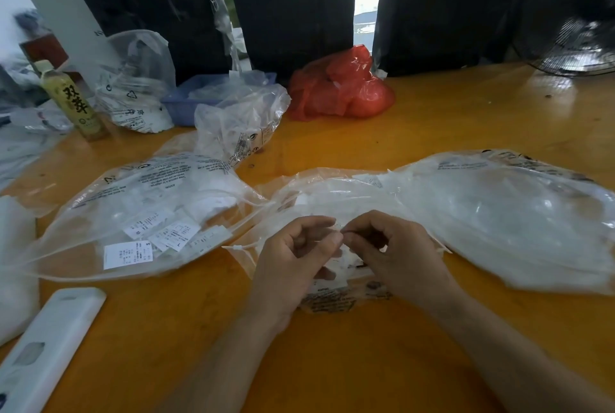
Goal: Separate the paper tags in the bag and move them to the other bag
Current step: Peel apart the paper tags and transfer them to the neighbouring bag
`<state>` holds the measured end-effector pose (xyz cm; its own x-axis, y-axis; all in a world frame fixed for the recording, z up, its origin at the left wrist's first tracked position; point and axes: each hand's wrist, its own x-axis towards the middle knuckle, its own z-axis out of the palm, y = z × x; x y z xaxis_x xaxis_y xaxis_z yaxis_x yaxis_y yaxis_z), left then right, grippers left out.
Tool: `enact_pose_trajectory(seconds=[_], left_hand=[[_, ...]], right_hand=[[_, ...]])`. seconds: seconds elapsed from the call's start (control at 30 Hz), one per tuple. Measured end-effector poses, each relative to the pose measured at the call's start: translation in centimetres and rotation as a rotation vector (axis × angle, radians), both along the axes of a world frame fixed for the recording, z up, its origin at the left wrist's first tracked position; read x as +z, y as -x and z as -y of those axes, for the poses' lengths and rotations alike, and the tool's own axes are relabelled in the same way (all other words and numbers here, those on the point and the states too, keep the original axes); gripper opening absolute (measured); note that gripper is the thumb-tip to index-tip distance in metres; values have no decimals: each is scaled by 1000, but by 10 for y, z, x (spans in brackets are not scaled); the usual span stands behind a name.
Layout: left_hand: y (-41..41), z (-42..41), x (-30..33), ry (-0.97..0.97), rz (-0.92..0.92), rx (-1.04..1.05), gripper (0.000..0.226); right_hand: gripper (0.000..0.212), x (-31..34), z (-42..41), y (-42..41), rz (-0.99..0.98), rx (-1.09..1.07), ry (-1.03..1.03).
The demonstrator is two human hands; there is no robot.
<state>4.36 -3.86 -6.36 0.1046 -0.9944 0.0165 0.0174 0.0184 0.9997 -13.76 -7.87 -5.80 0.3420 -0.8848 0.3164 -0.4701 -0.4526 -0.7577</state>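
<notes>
Hands meet over the mouth of the middle clear bag (pixel 332 193), fingertips almost touching: the left hand (pixel 296 253) and the right hand (pixel 392 253) both have curled fingers pinching what looks like a small paper tag (pixel 339 233) between them, though blur hides its edges, so I cannot tell whether it is one tag or two stuck together. Holding it at the fingertips, just above the bag, probably lets the person peel tags apart without the rest spilling out. More white tags lie under the hands on the bag's near flap. To the left sits a second clear bag (pixel 143 213) with loose tags showing through its plastic; at least four can be counted, and its mouth points toward the hands, likely so separated tags can be slipped in with a short reach. To the right lies a third, fuller clear bag (pixel 506 219), its contents a white mass that cannot be counted. All three rest on the orange table (pixel 432 126). Farther back stand one crumpled clear bag (pixel 239 126), one red bag (pixel 339 86), one blue tray (pixel 189 99) and one bottle (pixel 71 99) with a yellow label. A white flat object (pixel 46 349) lies at the near left edge.
</notes>
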Motion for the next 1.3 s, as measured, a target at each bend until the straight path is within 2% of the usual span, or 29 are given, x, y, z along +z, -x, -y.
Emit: enact_pose_trajectory(seconds=[0.07, 0.13, 0.2, 0.33, 0.47, 0.57, 0.7, 0.83, 0.93, 1.0, 1.1, 1.23, 1.3], left_hand=[[-3, -1, 2, 14, 51, 23, 16], [-7, 1, 2, 18, 17, 75, 9], [-12, 5, 4, -14, -143, 134, 12], [-17, 9, 6, -36, -512, 202, 28], [-16, 10, 6, -23, -548, 206, 21], [-15, 10, 6, -17, -535, 196, 22], [-14, 8, 5, -24, -482, 165, 20], [-12, 7, 6, -26, -366, 147, 21], [-11, 7, 5, -35, -384, 141, 19], [-10, 6, 6, -37, -390, 128, 26], [-8, 6, 6, -32, -377, 134, 38], [-6, 5, 4, -68, -396, 139, 23], [-6, 5, 4, -86, -411, 122, 24]], right_hand=[[11, 0, 0, 0, 24, -19, 15], [15, -1, 3, 2, 53, -94, 13], [16, -4, 10, 6, -68, -153, 55], [26, -11, 14, 6, -424, -62, 96], [53, -19, 14, -3, -587, 12, 145], [56, -23, 14, -6, -618, 1, 123], [41, -23, 14, -5, -492, -24, 107], [31, -19, 13, -5, -260, -74, 8], [38, -18, 11, -3, -72, -95, -116], [44, -14, 10, -2, -14, -66, -181], [32, -8, 10, 0, 71, -33, -262], [22, -8, 14, 7, 146, -10, -309], [31, -7, 14, 10, 218, -4, -344]])
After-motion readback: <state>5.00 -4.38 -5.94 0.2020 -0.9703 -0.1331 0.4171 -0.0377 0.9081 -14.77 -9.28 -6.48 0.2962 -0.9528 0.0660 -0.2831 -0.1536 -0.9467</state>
